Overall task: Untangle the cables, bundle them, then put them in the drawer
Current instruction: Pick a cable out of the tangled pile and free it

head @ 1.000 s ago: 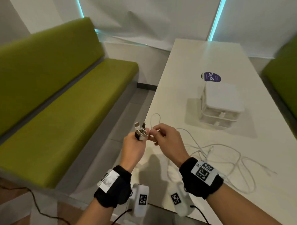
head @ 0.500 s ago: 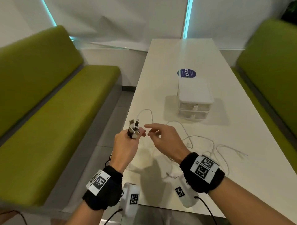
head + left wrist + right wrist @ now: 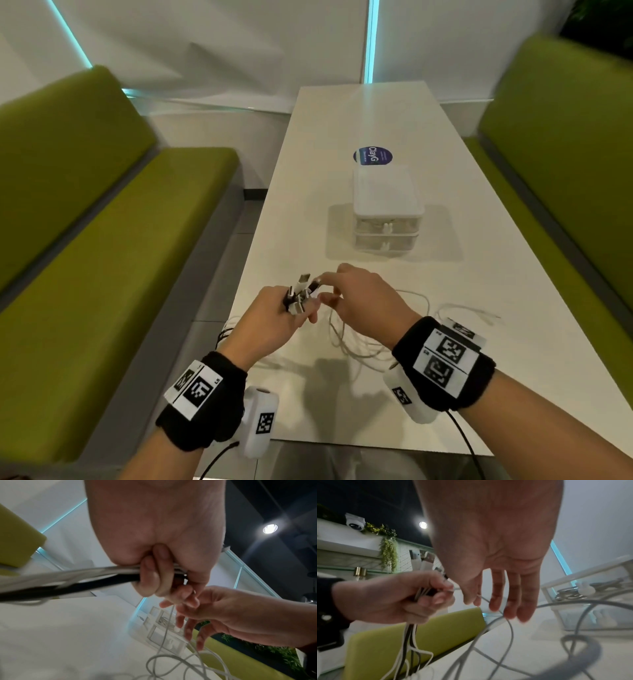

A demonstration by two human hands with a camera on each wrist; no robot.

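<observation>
Over the white counter (image 3: pixel 445 212), with the small drawer box (image 3: pixel 387 205) well ahead, my left hand (image 3: pixel 270 318) has its grip curled tight round a bunch of cable ends (image 3: pixel 301 291), while my right hand (image 3: pixel 363 298) pinches one white cable (image 3: pixel 342 339) whose loops lie below.

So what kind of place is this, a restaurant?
Maybe: it looks like a café or office lounge booth. Two padded green benches face each other across a long white table, and hanging leafy plants decorate a high shelf beside a white dome security camera.
</observation>
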